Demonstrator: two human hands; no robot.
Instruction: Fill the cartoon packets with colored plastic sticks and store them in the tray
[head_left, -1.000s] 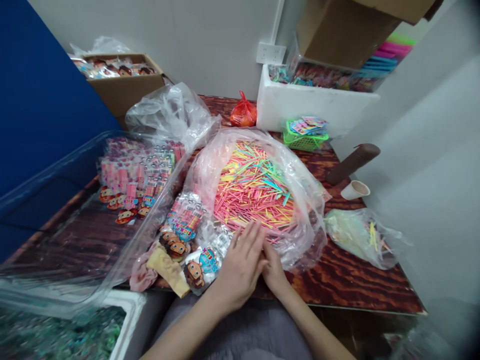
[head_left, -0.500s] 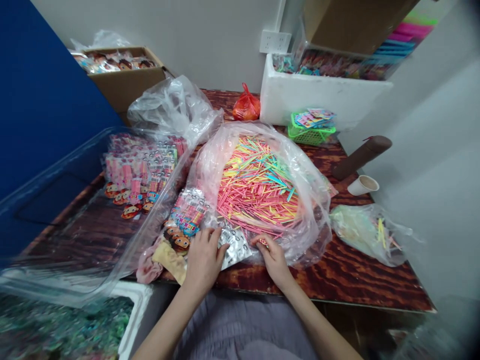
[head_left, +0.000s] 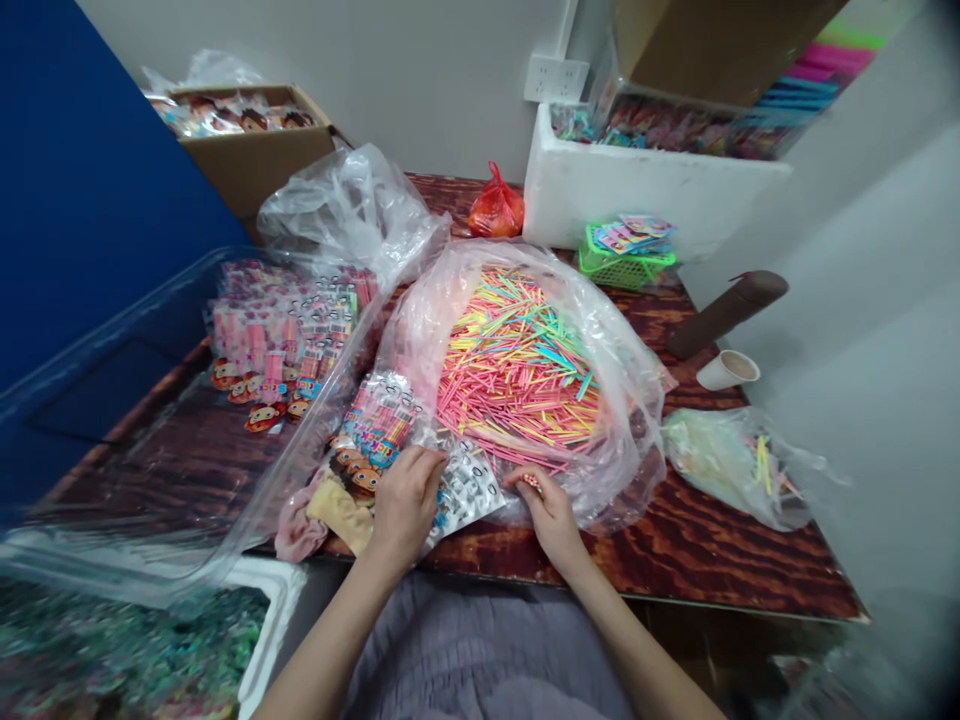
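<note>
A big clear plastic bag point(head_left: 630, 440) lies spread in front of me, heaped with thin pink, yellow, green and blue candy sticks point(head_left: 517, 390). At its near edge my right hand point(head_left: 553, 515) is closed around a small bundle of these sticks, their ends showing at the fingers. My left hand point(head_left: 405, 505) has its thumb and fingers drawn together over the silver printed packets point(head_left: 472, 490); whatever is between the fingertips is hidden. Filled stick packets with cartoon heads point(head_left: 379, 425) lie just beyond that hand.
A clear plastic tray point(head_left: 247, 500) with filled packets point(head_left: 255, 340) stands at left. Folded cloths point(head_left: 337, 515) lie by my left wrist. At right are a brown flask point(head_left: 727, 310), a paper cup point(head_left: 727, 370) and a smaller plastic bag point(head_left: 735, 465); behind, a green basket point(head_left: 626, 268).
My left hand has drawn its spread fingers together and lifted slightly, baring more of the silver packets. The right hand keeps its bundle in nearly the same place.
</note>
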